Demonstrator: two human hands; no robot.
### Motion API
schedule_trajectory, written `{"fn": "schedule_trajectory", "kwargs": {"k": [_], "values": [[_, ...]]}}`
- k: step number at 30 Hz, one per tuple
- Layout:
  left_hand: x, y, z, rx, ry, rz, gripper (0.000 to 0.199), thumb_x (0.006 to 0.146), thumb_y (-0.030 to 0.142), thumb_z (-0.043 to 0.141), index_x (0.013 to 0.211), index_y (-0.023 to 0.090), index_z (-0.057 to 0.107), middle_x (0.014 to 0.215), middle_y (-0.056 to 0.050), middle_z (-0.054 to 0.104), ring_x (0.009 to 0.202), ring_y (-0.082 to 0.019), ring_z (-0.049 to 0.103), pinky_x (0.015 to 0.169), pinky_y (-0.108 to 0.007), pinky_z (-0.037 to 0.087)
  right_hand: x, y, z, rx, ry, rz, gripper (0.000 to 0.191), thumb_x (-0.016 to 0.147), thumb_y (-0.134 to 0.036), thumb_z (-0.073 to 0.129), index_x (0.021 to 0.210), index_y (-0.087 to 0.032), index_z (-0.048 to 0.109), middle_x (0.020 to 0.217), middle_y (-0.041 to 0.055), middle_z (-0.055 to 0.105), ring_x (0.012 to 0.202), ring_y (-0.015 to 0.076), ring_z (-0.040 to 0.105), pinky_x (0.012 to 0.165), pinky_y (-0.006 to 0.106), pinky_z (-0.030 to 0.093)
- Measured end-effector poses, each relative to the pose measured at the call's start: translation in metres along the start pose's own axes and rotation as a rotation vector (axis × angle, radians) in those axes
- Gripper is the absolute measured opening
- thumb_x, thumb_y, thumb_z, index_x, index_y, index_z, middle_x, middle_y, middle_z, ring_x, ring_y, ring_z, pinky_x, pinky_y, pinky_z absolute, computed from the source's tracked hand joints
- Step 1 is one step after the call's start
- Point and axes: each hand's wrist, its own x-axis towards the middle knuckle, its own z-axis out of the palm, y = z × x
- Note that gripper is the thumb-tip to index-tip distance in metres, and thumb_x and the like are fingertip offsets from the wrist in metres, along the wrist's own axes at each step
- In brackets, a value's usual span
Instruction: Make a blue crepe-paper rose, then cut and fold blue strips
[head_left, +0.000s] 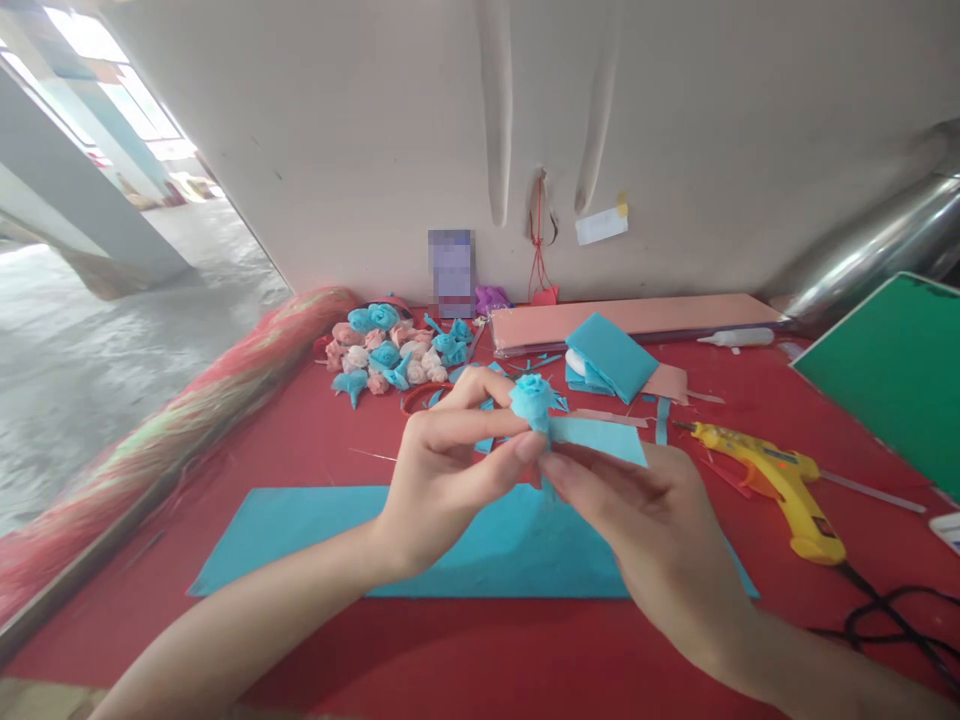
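Item: blue paper flower, one, upright; it is standing in the air above the counter, between the two hands. Left hand: grip closing on the flower just under its head. Right hand: grip pinching a light-blue strip that is running off from the flower's base.

Below: blue sheet, one, lying flat; both hands are covering its middle.

Behind the left hand: paper flower pile, blue, pink and white; red ring, partly hidden, the hand blocking the rest.

Behind the right hand: folded blue paper, with a pink piece showing beside it; pink slab, long, lying along the wall; white bottle, lying on its side.

Right side: yellow glue gun, lying near the right hand, nozzle pointing leftward, a clear stick protruding behind; black cord, crossing the near right corner; green board, leaning in at the edge.

Left edge: red-and-green bundle, long, running along the counter's side.

Wall: white slip, taped, hanging askew.
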Motion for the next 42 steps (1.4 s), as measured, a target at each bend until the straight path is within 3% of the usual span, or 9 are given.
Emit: {"fn": "schedule_trajectory", "kwargs": {"k": [3, 6, 11, 16, 21, 26, 31, 34, 42], "values": [[-0.001, -0.001, 0.000, -0.138, -0.075, -0.065, 0.013, 0.083, 0.031, 0.066, 0.077, 0.033, 0.078, 0.061, 0.001, 0.058, 0.063, -0.012, 0.058, 0.053, -0.022, 0.052, -0.001, 0.003, -0.001, 0.050, -0.015, 0.004, 0.019, 0.085, -0.027, 0.059, 0.070, -0.026, 0.071, 0.063, -0.0022, 0.057, 0.060, 0.0102, 0.051, 0.053, 0.021, 0.045], [0.000, -0.001, 0.001, -0.235, -0.109, -0.129, 0.011, 0.082, 0.030, 0.067, 0.079, 0.031, 0.078, 0.074, 0.000, 0.064, 0.065, -0.012, 0.061, 0.058, -0.024, 0.056, -0.002, 0.003, -0.003, 0.058, 0.003, -0.008, 0.016, 0.084, -0.023, 0.061, 0.075, -0.028, 0.074, 0.067, -0.0025, 0.060, 0.060, 0.0094, 0.052, 0.052, 0.020, 0.045], [0.002, 0.001, 0.004, -0.259, -0.036, -0.213, 0.010, 0.074, 0.031, 0.075, 0.083, 0.028, 0.076, 0.081, -0.001, 0.066, 0.077, -0.016, 0.062, 0.064, -0.024, 0.057, -0.003, -0.002, -0.002, 0.001, 0.062, -0.067, 0.019, 0.081, -0.020, 0.063, 0.066, -0.027, 0.072, 0.065, -0.0026, 0.061, 0.058, 0.0096, 0.053, 0.053, 0.021, 0.046], [0.002, 0.003, 0.005, -0.340, -0.007, -0.271, 0.005, 0.073, 0.026, 0.076, 0.078, 0.027, 0.074, 0.074, 0.002, 0.065, 0.068, -0.011, 0.060, 0.064, -0.022, 0.055, -0.003, -0.002, -0.002, -0.089, 0.129, -0.122, 0.019, 0.079, -0.018, 0.064, 0.064, -0.027, 0.072, 0.058, -0.0039, 0.058, 0.051, 0.0081, 0.047, 0.047, 0.020, 0.042], [0.001, 0.005, 0.005, -0.305, -0.001, -0.310, 0.001, 0.073, 0.027, 0.076, 0.073, 0.026, 0.077, 0.080, 0.000, 0.065, 0.076, -0.014, 0.062, 0.067, -0.023, 0.056, -0.003, 0.000, -0.002, -0.142, 0.153, -0.147, 0.017, 0.078, -0.018, 0.065, 0.065, -0.025, 0.073, 0.059, -0.0031, 0.062, 0.053, 0.0094, 0.050, 0.049, 0.022, 0.044], [0.003, 0.008, 0.003, -0.306, -0.061, -0.301, 0.006, 0.076, 0.026, 0.073, 0.072, 0.026, 0.078, 0.078, 0.001, 0.059, 0.076, -0.010, 0.058, 0.069, -0.018, 0.054, -0.004, -0.003, -0.002, -0.161, 0.165, -0.115, 0.017, 0.077, -0.021, 0.066, 0.063, -0.026, 0.073, 0.046, -0.0045, 0.052, 0.044, 0.0086, 0.042, 0.041, 0.022, 0.039], [0.004, 0.011, -0.001, -0.291, -0.117, -0.353, 0.011, 0.077, 0.030, 0.073, 0.069, 0.024, 0.077, 0.070, 0.000, 0.061, 0.074, -0.011, 0.057, 0.067, -0.019, 0.051, -0.002, -0.006, -0.001, -0.165, 0.175, -0.167, 0.024, 0.074, -0.014, 0.064, 0.053, -0.025, 0.068, 0.050, -0.0030, 0.056, 0.053, 0.0116, 0.054, 0.046, 0.023, 0.044], [0.005, 0.012, -0.002, -0.315, -0.141, -0.359, 0.008, 0.076, 0.029, 0.074, 0.069, 0.025, 0.077, 0.062, 0.002, 0.061, 0.063, -0.009, 0.056, 0.063, -0.019, 0.050, 0.000, -0.007, -0.001, -0.168, 0.193, -0.175, 0.030, 0.073, -0.014, 0.064, 0.045, -0.022, 0.059, 0.054, -0.0024, 0.058, 0.051, 0.0103, 0.053, 0.043, 0.022, 0.042], [0.006, 0.011, -0.002, -0.317, -0.150, -0.326, 0.011, 0.077, 0.027, 0.073, 0.067, 0.023, 0.075, 0.062, 0.001, 0.060, 0.073, -0.011, 0.061, 0.061, -0.016, 0.054, 0.000, -0.005, -0.002, -0.106, 0.070, -0.130, 0.020, 0.076, -0.012, 0.060, 0.060, -0.023, 0.065, 0.058, -0.0035, 0.057, 0.053, 0.0095, 0.050, 0.049, 0.021, 0.044]]}}
